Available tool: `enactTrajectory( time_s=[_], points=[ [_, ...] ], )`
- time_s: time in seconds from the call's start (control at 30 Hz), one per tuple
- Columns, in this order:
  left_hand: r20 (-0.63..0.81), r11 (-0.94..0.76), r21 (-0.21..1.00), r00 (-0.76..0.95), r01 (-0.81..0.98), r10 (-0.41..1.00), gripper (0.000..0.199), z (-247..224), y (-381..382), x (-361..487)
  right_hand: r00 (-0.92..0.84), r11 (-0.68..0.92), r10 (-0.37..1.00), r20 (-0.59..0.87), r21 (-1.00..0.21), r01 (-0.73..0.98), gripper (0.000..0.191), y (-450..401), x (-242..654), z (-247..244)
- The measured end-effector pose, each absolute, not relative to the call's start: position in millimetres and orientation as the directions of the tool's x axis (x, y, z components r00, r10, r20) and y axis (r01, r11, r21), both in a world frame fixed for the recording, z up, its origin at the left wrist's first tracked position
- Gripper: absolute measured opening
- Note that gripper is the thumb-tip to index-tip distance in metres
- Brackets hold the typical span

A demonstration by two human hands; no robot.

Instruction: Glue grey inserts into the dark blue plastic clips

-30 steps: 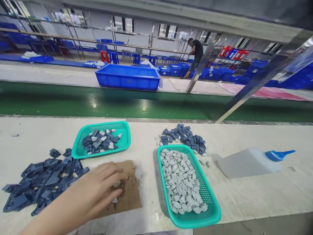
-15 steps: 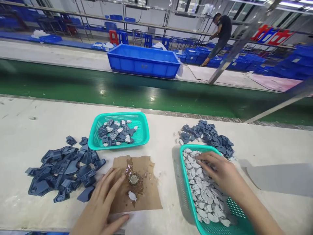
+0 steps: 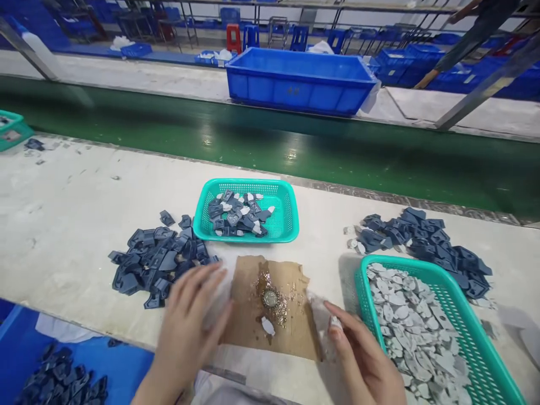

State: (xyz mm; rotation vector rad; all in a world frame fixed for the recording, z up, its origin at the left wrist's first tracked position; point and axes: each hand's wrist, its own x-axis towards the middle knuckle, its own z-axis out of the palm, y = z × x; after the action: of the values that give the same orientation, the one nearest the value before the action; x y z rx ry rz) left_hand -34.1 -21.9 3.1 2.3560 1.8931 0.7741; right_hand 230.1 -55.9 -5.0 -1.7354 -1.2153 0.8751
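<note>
My left hand (image 3: 189, 320) hovers at the left edge of the brown cardboard (image 3: 248, 281), fingers apart and nothing visible in them. To the right of the cardboard, my right hand (image 3: 363, 354) pinches a small white piece (image 3: 336, 322) between thumb and fingertip. On the cardboard lie a round metal disc (image 3: 270, 298), wet glittery spots around it, and one white oval piece (image 3: 268, 326). A green basket (image 3: 363, 292) on the right holds many white pieces (image 3: 415, 326). Behind the cardboard, another green basket (image 3: 291, 225) holds dark pieces with white parts (image 3: 236, 218).
Dark blue pieces form a pile (image 3: 158, 261) at the left and another (image 3: 426, 236) at the back right. A blue bin (image 3: 291, 90) stands across the green strip. At lower left is a blue container (image 3: 135, 365). A person's legs (image 3: 468, 45) show far right.
My right hand has left the basket of white pieces and come to the cardboard's right side with a white piece. My left hand has lifted off the cardboard. The view has turned downward and left.
</note>
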Motion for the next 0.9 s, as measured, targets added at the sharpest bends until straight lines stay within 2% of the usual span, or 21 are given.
enactTrajectory(
  time_s=[0.07,0.13,0.2,0.3,0.47,0.67,0.8,0.9],
  points=[
    [0.375,-0.187,0.264,0.077,0.946,0.924,0.047,8.6,-11.3,-48.1,0.337,-0.253,0.931,-0.139,-0.913,0.320,0.035,-51.3,243.9,-11.3],
    [0.325,-0.171,0.201,0.099,0.964,0.941,0.034,9.4,0.0,-59.2,0.323,-0.276,0.930,-0.179,-0.918,0.286,0.034,-48.8,263.2,-14.4],
    [0.276,-0.170,0.146,0.125,0.974,0.953,0.035,7.2,9.3,-65.3,0.276,-0.277,0.941,-0.196,-0.916,0.291,0.034,-47.8,279.9,-13.9],
    [0.238,-0.179,0.132,0.144,0.975,0.960,0.035,3.4,17.8,-68.0,0.234,-0.267,0.950,-0.207,-0.926,0.267,0.034,-45.9,288.8,-7.9],
    [0.236,-0.219,0.186,0.173,0.958,0.956,0.027,4.8,24.1,-66.3,0.223,-0.245,0.948,-0.225,-0.967,0.066,0.031,-36.1,272.4,0.3],
    [0.226,-0.276,0.141,0.241,0.951,0.944,0.028,12.1,27.0,-58.2,0.061,-0.276,0.956,-0.286,-0.952,-0.134,0.024,-24.5,257.6,-6.0],
    [0.236,-0.264,0.239,0.208,0.934,0.949,0.019,18.1,21.3,-57.4,-0.003,-0.301,0.951,-0.308,-0.926,-0.228,0.020,-17.8,250.8,-7.8],
    [0.269,-0.177,0.483,0.047,0.858,0.962,0.005,21.9,7.4,-48.0,0.006,-0.288,0.955,-0.297,-0.933,-0.217,0.019,-14.5,246.2,-7.1]
  ],
)
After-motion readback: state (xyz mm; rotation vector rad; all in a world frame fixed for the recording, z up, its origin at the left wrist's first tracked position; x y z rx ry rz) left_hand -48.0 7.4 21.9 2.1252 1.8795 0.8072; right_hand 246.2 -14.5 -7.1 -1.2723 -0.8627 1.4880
